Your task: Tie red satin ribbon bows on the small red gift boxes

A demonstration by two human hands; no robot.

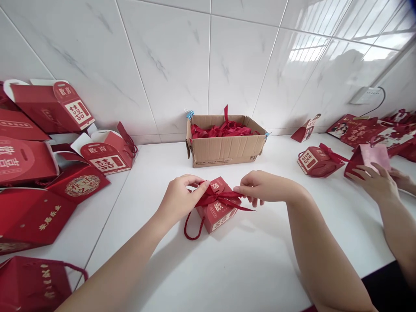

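Note:
A small red gift box (210, 220) with pale Chinese characters stands on the white table in front of me. Across its top lies a dark red ribbon (217, 197), tied in a bow with one tail pointing right. My left hand (183, 195) is closed in a pinch on the bow's left side. On the opposite side, the thumb and fingers of my right hand (264, 186) pinch the ribbon's right loop. A twisted red cord handle (192, 238) hangs from the box's left side onto the table. My fingers partly hide the ends of the bow.
Behind the gift box, a cardboard box (227, 151) holds loose red ribbons (234, 129). Several red boxes (29, 214) crowd the left. At right stand a ribboned box (316, 161) and a small red box (305, 130); another person's hands (377, 184) touch a red-and-pink box (373, 156).

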